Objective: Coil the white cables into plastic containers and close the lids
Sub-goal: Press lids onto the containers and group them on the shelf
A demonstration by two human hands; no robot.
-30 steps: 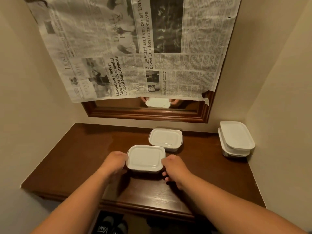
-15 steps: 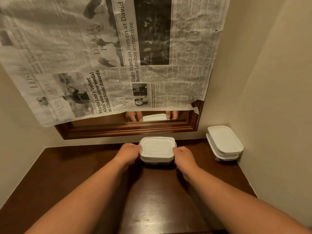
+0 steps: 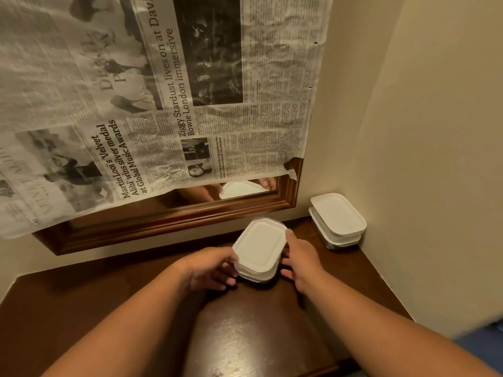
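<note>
A white-lidded plastic container [image 3: 258, 244] sits on top of a second closed container [image 3: 255, 277], making a stack of two near the back of the brown table [image 3: 81, 300]. My left hand [image 3: 212, 268] grips the stack's left side, thumb at the lid edge and fingers low by the base. My right hand [image 3: 302, 259] holds the right side, thumb against the upper lid's rim. The lids hide whatever is inside, and no white cable shows.
A second stack of two lidded containers [image 3: 337, 220] stands in the back right corner against the wall. A wood-framed mirror [image 3: 168, 216], mostly covered by newspaper [image 3: 152, 99], hangs just behind the table. Walls close in the left and right sides.
Both hands carried the near container away from the front of the table and set it on the closed container at the back. The view has shifted forward and tilted.
</note>
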